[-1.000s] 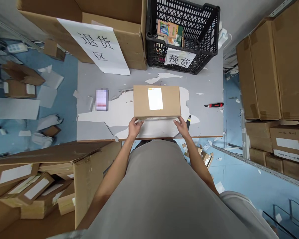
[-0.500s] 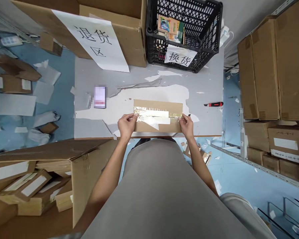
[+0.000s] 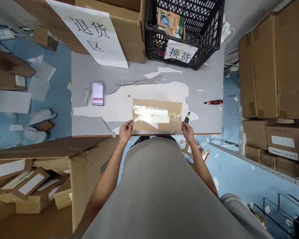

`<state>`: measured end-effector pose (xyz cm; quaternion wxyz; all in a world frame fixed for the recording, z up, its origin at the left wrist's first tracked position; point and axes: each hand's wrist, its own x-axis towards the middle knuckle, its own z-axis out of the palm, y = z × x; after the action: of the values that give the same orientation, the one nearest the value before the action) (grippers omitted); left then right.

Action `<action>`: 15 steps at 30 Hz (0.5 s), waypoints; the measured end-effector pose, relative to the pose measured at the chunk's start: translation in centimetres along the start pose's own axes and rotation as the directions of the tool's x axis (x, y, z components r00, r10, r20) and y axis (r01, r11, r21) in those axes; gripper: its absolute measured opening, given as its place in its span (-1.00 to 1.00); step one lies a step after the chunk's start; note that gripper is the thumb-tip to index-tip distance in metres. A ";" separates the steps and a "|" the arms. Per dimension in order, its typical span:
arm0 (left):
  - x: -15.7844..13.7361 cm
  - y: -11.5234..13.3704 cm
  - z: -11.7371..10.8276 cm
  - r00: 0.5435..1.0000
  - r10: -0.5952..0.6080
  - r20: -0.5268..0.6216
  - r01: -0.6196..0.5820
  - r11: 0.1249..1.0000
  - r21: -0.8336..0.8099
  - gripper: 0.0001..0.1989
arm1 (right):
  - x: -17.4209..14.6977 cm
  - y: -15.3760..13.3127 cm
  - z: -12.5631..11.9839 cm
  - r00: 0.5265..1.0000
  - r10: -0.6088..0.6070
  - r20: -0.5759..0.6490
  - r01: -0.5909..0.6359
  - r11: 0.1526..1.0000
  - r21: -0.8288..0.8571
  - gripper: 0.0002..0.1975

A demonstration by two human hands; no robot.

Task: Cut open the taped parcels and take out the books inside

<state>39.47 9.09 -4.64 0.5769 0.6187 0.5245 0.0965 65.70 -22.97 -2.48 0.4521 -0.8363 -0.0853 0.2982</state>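
Observation:
A flat brown cardboard box (image 3: 157,127) lies at the front edge of the table, with shiny clear tape and white, partly torn label paper (image 3: 154,116) across its top. My left hand (image 3: 126,131) is closed at the box's left end, fingertips pinching its lower left side. At the opposite end, my right hand (image 3: 187,132) has its fingers closed on the lower right side. Just beyond those right fingers lies a black and yellow utility knife (image 3: 187,117). The undersides of both hands' grips are hidden.
A phone (image 3: 98,94) lies left, a red and black box cutter (image 3: 213,102) right. Behind stand a large carton (image 3: 129,43) with a paper sign and a black crate (image 3: 184,36). An open carton of parcels (image 3: 92,179) is at lower left; stacked boxes (image 3: 264,73) stand right.
Both hands have slid from the top of the box's ends down towards its near corners. The yellow and black knife shows more now. The view has shifted slightly.

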 end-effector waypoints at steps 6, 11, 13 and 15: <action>0.2 -2.4 0.7 0.992 -0.038 0.117 0.032 0.998 0.052 -0.13 | -0.7 0.0 2.1 0.992 0.010 0.128 -0.012 1.000 0.018 -0.35; 0.8 -1.3 1.6 0.992 -0.006 0.126 -0.006 0.996 0.092 -0.38 | -0.2 -1.1 3.9 0.994 0.043 0.098 -0.049 0.997 0.061 -0.36; 1.0 -0.4 1.6 0.991 0.007 0.133 -0.018 0.996 0.083 -0.48 | 0.0 -1.5 4.1 0.994 0.055 0.094 -0.061 0.996 0.068 -0.34; 1.2 0.7 1.3 0.989 0.059 0.137 -0.066 0.997 0.050 -0.51 | 0.0 -2.3 3.7 0.996 0.019 0.089 -0.027 0.995 0.098 -0.31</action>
<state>41.28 9.39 -5.04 0.5908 0.6555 0.4668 0.0579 63.85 -19.08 -2.16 0.4853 -0.7999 -0.0806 0.3438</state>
